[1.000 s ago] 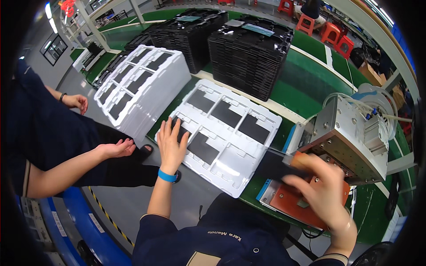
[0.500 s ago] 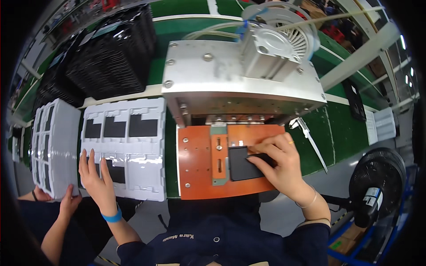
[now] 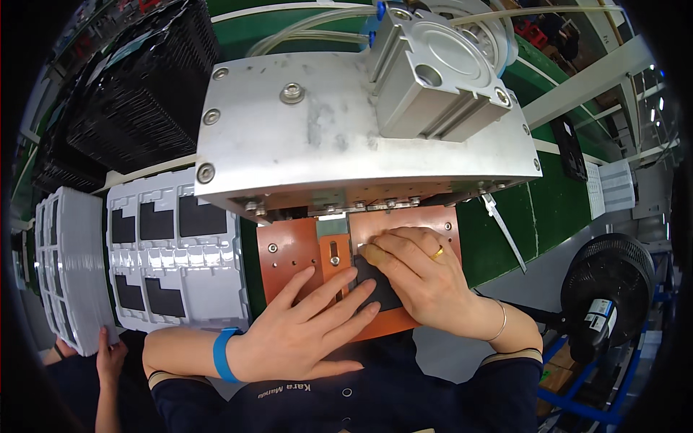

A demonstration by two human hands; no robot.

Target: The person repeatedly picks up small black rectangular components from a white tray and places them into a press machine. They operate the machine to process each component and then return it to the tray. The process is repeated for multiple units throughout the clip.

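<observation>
On an orange fixture plate (image 3: 285, 252) lies a thin black notched sheet (image 3: 386, 294), partly covered by my fingers. My right hand (image 3: 426, 278) bends over its upper part, thumb and fingers closed together at the edge by the notch; the exact grip is partly hidden. My left hand (image 3: 307, 332) stretches its fingers, spread and palm down, with the fingertips on or beside the sheet's left edge. Left of the sheet, an orange slotted strip (image 3: 334, 258) is screwed to the fixture. A white plastic tray (image 3: 213, 299) at the left holds several similar black pieces.
A heavy metal press block (image 3: 253, 130) with a cylinder (image 3: 447, 79) overhangs the fixture's far side. Another person's hand (image 3: 110, 357) steadies a stack of white trays (image 3: 79, 267). Black trays (image 3: 144, 101) stand behind. Calipers (image 3: 505, 227) and a black fan (image 3: 606, 289) are at right.
My left hand has moved right from the white tray to the black sheet. The right hand has shifted to the sheet's upper edge. The view has come closer to the press.
</observation>
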